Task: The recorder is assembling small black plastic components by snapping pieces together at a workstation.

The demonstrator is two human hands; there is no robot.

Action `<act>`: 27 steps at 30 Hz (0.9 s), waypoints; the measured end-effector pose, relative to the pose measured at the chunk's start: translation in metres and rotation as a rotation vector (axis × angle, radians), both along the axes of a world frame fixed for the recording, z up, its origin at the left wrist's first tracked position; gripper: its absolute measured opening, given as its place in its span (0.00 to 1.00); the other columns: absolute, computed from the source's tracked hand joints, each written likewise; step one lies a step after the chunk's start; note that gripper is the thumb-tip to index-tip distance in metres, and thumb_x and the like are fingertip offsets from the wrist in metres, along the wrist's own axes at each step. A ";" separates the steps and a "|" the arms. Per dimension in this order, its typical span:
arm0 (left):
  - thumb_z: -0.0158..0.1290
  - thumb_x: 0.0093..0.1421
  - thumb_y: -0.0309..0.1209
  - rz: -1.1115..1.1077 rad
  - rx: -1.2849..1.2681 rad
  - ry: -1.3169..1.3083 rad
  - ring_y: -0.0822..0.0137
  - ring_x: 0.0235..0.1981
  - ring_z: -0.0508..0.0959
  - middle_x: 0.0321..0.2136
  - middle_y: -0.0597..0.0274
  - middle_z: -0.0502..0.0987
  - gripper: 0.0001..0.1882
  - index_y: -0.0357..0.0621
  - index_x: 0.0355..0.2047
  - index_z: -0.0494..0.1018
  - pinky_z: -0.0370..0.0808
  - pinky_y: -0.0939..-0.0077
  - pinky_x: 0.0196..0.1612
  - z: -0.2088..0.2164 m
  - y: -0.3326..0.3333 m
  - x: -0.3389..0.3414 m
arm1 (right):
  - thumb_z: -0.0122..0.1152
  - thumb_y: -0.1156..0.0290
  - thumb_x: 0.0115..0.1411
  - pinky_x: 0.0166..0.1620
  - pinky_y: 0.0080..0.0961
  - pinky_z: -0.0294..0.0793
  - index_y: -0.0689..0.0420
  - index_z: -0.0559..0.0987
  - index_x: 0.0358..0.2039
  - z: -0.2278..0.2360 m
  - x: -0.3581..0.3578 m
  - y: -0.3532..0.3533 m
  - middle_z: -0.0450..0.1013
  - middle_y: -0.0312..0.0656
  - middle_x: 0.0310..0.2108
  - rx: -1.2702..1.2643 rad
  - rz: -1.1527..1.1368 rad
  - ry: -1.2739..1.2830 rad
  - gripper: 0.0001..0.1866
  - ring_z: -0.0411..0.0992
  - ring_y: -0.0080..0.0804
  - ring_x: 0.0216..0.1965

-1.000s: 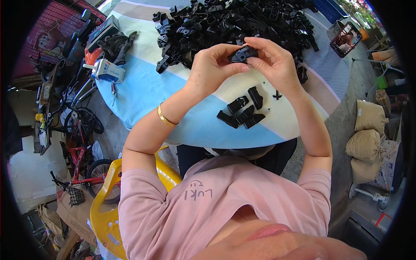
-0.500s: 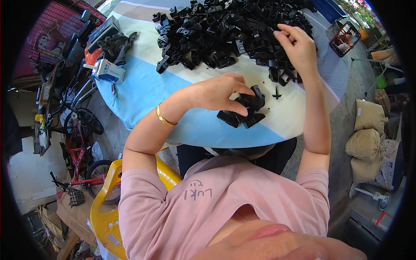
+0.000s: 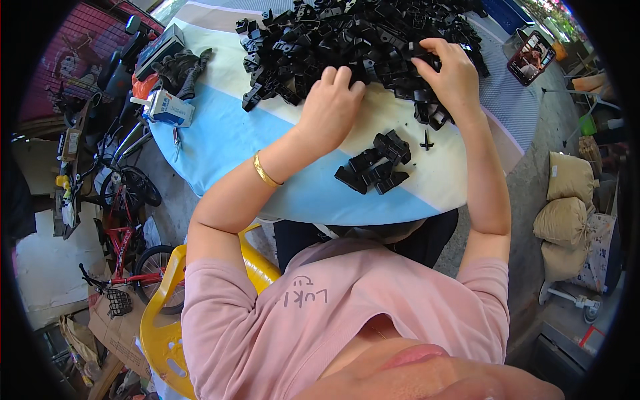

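Observation:
A large heap of black plastic parts (image 3: 320, 50) covers the far side of the table. At its near edge is my left hand (image 3: 333, 107), fingers curled down and their tips hidden; what they hold, if anything, does not show. My right hand (image 3: 453, 77) is at the heap's right side, thumb and fingers closed around a black plastic part (image 3: 431, 61). Closer to me lies a small group of black plastic parts (image 3: 373, 163), touched by neither hand. A small black cross-shaped piece (image 3: 427, 139) rests to the right of that group.
The round table has a striped cloth (image 3: 233, 147). On its left are a blue-and-white carton (image 3: 170, 108), dark gloves (image 3: 180, 72) and a box (image 3: 160, 50). A phone (image 3: 531, 59) stands at the right edge. A yellow chair (image 3: 160, 313) and stuffed sacks (image 3: 561, 220) are around me.
My left hand has left the small group and moved away from me to the heap's edge. My right hand has shifted slightly left and now has a black part between its fingers.

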State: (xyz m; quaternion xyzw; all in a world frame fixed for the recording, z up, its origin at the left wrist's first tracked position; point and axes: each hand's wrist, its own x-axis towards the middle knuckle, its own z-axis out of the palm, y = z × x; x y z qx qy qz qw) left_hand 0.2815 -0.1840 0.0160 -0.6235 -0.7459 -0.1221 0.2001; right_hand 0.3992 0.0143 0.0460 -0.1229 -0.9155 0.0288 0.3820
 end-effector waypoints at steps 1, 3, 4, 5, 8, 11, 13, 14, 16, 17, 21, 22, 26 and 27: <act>0.53 0.44 0.26 -0.003 0.001 0.001 0.60 0.36 0.66 0.31 0.58 0.65 0.10 0.42 0.30 0.70 0.69 0.76 0.33 0.000 0.000 0.002 | 0.65 0.66 0.49 0.36 0.24 0.73 0.55 0.75 0.39 0.002 0.001 -0.002 0.74 0.40 0.33 0.001 -0.003 0.001 0.16 0.74 0.29 0.32; 0.52 0.44 0.26 -0.009 -0.121 0.125 0.61 0.36 0.66 0.32 0.58 0.65 0.12 0.40 0.31 0.69 0.69 0.77 0.34 -0.001 -0.002 0.005 | 0.65 0.70 0.51 0.32 0.19 0.73 0.58 0.74 0.40 0.009 0.003 -0.015 0.74 0.40 0.33 -0.284 0.082 0.219 0.15 0.75 0.26 0.31; 0.52 0.44 0.26 -0.006 -0.121 0.127 0.61 0.36 0.66 0.32 0.58 0.65 0.12 0.40 0.31 0.69 0.69 0.77 0.34 0.000 -0.005 0.008 | 0.62 0.74 0.54 0.28 0.13 0.72 0.61 0.72 0.42 0.008 0.004 -0.017 0.73 0.39 0.34 -0.440 0.205 0.214 0.15 0.75 0.22 0.29; 0.53 0.44 0.26 -0.025 -0.130 0.097 0.61 0.36 0.66 0.32 0.57 0.65 0.13 0.39 0.32 0.68 0.70 0.77 0.34 0.000 -0.007 0.012 | 0.62 0.74 0.54 0.28 0.13 0.72 0.61 0.72 0.42 0.008 0.004 -0.023 0.73 0.39 0.34 -0.438 0.204 0.215 0.15 0.75 0.22 0.29; 0.52 0.44 0.26 -0.026 -0.097 0.073 0.61 0.35 0.67 0.32 0.57 0.66 0.14 0.38 0.33 0.69 0.70 0.77 0.35 0.001 -0.006 0.016 | 0.58 0.77 0.56 0.28 0.11 0.70 0.61 0.71 0.46 0.010 0.005 -0.045 0.71 0.37 0.36 -0.955 0.448 0.017 0.16 0.74 0.19 0.31; 0.53 0.45 0.24 -0.020 0.022 -0.109 0.60 0.35 0.68 0.31 0.57 0.66 0.15 0.39 0.36 0.70 0.71 0.76 0.36 0.005 -0.006 0.008 | 0.56 0.78 0.57 0.31 0.12 0.71 0.61 0.70 0.47 0.011 0.004 -0.051 0.70 0.39 0.38 -1.068 0.504 -0.074 0.16 0.74 0.20 0.33; 0.56 0.47 0.24 -0.055 0.119 -0.529 0.63 0.33 0.72 0.30 0.56 0.68 0.16 0.42 0.39 0.71 0.72 0.73 0.34 0.015 -0.010 -0.003 | 0.54 0.79 0.57 0.33 0.13 0.71 0.62 0.70 0.48 0.010 0.006 -0.056 0.70 0.41 0.40 -1.106 0.546 -0.090 0.16 0.74 0.21 0.35; 0.58 0.47 0.25 -0.049 0.158 -0.749 0.67 0.30 0.72 0.30 0.57 0.70 0.16 0.40 0.39 0.71 0.72 0.74 0.32 0.017 -0.010 -0.011 | 0.54 0.79 0.57 0.33 0.13 0.71 0.62 0.70 0.48 0.010 0.006 -0.061 0.69 0.41 0.41 -1.143 0.594 -0.088 0.17 0.73 0.21 0.35; 0.60 0.51 0.27 -0.039 0.132 -1.379 0.75 0.22 0.72 0.29 0.62 0.72 0.16 0.34 0.38 0.70 0.71 0.81 0.26 0.038 -0.007 -0.014 | 0.56 0.80 0.55 0.35 0.14 0.72 0.62 0.70 0.47 0.002 0.005 -0.064 0.71 0.41 0.40 -1.077 0.658 -0.022 0.18 0.74 0.22 0.34; 0.60 0.51 0.27 -0.036 0.135 -1.377 0.75 0.22 0.72 0.29 0.62 0.72 0.16 0.34 0.38 0.70 0.71 0.81 0.26 0.036 -0.008 -0.017 | 0.56 0.80 0.55 0.35 0.14 0.72 0.62 0.70 0.47 0.003 0.004 -0.068 0.71 0.41 0.40 -1.076 0.662 -0.022 0.18 0.74 0.22 0.34; 0.52 0.56 0.22 -0.269 0.299 -1.977 0.74 0.27 0.75 0.35 0.58 0.73 0.16 0.33 0.46 0.66 0.75 0.85 0.30 0.032 -0.009 -0.022 | 0.61 0.79 0.53 0.37 0.16 0.73 0.62 0.72 0.45 -0.001 0.001 -0.077 0.75 0.38 0.34 -0.827 0.518 0.013 0.18 0.74 0.22 0.34; 0.50 0.57 0.21 -0.289 0.286 -2.107 0.74 0.30 0.76 0.37 0.59 0.73 0.18 0.34 0.49 0.65 0.75 0.84 0.34 0.035 -0.008 -0.017 | 0.61 0.79 0.52 0.37 0.17 0.73 0.62 0.72 0.45 -0.003 0.001 -0.077 0.75 0.39 0.35 -0.774 0.500 0.041 0.18 0.74 0.22 0.34; 0.47 0.56 0.17 -0.368 0.246 -2.197 0.70 0.40 0.76 0.43 0.58 0.71 0.23 0.35 0.54 0.62 0.75 0.80 0.45 0.036 -0.009 -0.018 | 0.62 0.78 0.52 0.38 0.17 0.74 0.62 0.74 0.45 -0.005 0.000 -0.071 0.75 0.41 0.36 -0.808 0.463 0.061 0.18 0.74 0.22 0.34; 0.47 0.56 0.17 -0.384 0.251 -2.089 0.70 0.40 0.77 0.42 0.58 0.72 0.22 0.34 0.53 0.63 0.76 0.81 0.44 0.035 -0.010 -0.018 | 0.62 0.78 0.52 0.38 0.17 0.74 0.62 0.74 0.45 -0.004 0.000 -0.071 0.75 0.41 0.36 -0.808 0.464 0.061 0.18 0.74 0.22 0.34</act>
